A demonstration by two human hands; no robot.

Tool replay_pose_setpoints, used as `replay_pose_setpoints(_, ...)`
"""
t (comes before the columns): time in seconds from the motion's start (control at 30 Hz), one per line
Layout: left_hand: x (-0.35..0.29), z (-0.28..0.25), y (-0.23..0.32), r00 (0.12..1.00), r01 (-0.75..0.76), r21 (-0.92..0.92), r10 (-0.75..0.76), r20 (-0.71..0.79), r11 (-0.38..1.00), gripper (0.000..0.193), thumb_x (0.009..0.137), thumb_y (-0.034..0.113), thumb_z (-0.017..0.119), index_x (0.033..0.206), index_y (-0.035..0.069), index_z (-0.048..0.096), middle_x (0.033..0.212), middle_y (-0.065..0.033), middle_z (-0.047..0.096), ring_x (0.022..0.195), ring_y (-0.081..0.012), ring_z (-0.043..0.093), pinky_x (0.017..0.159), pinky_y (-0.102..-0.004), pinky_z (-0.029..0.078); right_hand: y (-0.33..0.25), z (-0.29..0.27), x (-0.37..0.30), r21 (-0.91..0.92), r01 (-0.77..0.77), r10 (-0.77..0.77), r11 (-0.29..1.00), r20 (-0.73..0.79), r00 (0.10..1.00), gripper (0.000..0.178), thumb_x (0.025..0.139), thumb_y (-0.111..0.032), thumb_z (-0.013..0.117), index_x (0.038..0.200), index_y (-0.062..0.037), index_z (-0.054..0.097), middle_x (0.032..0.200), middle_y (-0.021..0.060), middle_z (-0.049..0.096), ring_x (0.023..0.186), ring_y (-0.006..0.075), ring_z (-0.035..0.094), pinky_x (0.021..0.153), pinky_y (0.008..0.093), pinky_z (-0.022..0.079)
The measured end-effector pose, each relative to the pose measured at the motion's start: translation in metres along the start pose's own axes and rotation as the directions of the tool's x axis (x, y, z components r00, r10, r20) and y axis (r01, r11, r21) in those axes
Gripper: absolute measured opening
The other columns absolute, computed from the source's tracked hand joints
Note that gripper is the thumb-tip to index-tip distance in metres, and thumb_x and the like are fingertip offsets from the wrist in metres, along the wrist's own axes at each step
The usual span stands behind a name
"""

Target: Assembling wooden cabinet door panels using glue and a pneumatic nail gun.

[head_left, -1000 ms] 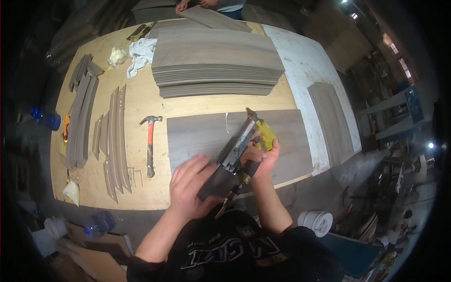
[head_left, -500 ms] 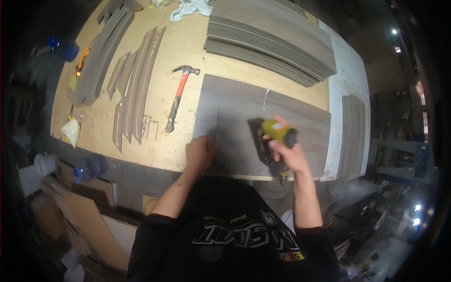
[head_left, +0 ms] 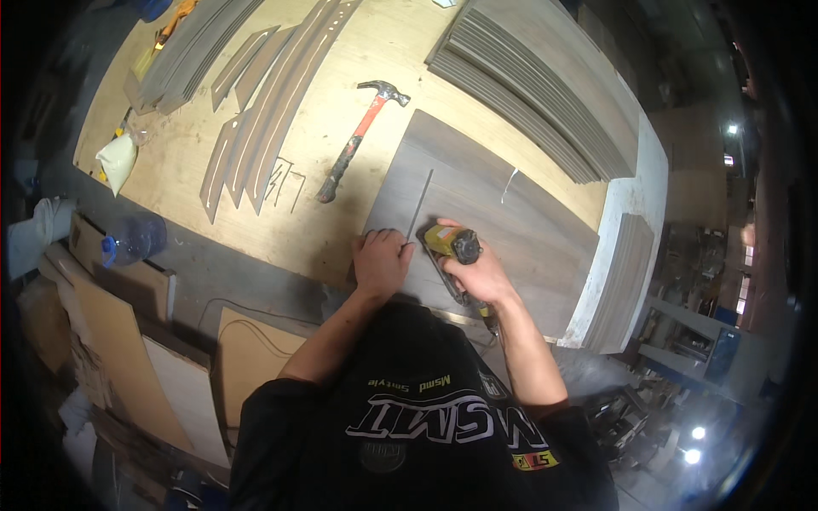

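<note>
A brown wood-grain panel (head_left: 520, 230) lies flat on the workbench in front of me. My left hand (head_left: 382, 262) rests at its near left part with the fingers curled. It is at the near end of a thin dark strip or groove (head_left: 421, 204); which of the two I cannot tell, nor what the fingers hold. My right hand (head_left: 480, 274) grips a yellow-green and black nail gun (head_left: 445, 243), held over the panel just right of that dark line. Beyond the panel's left edge lies a claw hammer (head_left: 362, 136) with a red and black handle.
Several narrow boards with glue lines (head_left: 256, 153) lie at the left, beside a stack of long boards (head_left: 192, 64). Larger panels (head_left: 537, 94) are stacked at the back right, narrower ones (head_left: 620, 281) at the right edge. A white bag (head_left: 117, 162) and blue bottle (head_left: 136, 238) are at left.
My right hand has brought the nail gun leftward, close to the dark line and my left hand. The view has turned, so the bench and hammer appear tilted. My left hand stays by the line.
</note>
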State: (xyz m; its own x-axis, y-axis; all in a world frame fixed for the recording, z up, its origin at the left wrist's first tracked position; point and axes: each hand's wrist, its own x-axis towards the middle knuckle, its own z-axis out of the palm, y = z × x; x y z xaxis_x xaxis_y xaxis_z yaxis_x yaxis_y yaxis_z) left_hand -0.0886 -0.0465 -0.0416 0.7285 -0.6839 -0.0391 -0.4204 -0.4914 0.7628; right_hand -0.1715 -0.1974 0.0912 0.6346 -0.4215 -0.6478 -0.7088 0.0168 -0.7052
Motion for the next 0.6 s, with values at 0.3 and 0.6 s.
replay_pose_setpoints(0.3, 0.003, -0.003, 0.003, 0.999, -0.042, -0.027, 0.041, -0.034, 0.999, 0.016, 0.086, 0.023, 0.072, 0.082, 0.013, 0.061, 0.077, -0.0041, 0.062, 0.083, -0.0297, 0.059, 0.083, -0.0455, 0.04, -0.002, 0.008, -0.002, -0.09, -0.04, 0.039, 0.995, -0.014, 0.999, 0.063, 0.08, -0.012, 0.069, 0.142, -0.0161, 0.055, 0.114, 0.0056, 0.07, 0.094, 0.0133, 0.065, 0.086, 0.0284, 0.052)
replay_pose_setpoints(0.6, 0.009, -0.005, 0.007, 0.978, 0.126, 0.047, -0.132, 0.161, 0.991, 0.028, 0.083, 0.026, 0.074, 0.106, 0.012, 0.066, 0.107, -0.0054, 0.067, 0.104, -0.0283, 0.061, 0.09, -0.0464, 0.041, 0.004, -0.016, -0.046, 0.316, -0.039, 0.061, 0.948, -0.061, 0.996, 0.069, 0.084, -0.004, 0.064, 0.149, -0.0124, 0.045, 0.096, 0.0045, 0.064, 0.056, 0.0099, 0.052, 0.05, 0.0261, 0.044)
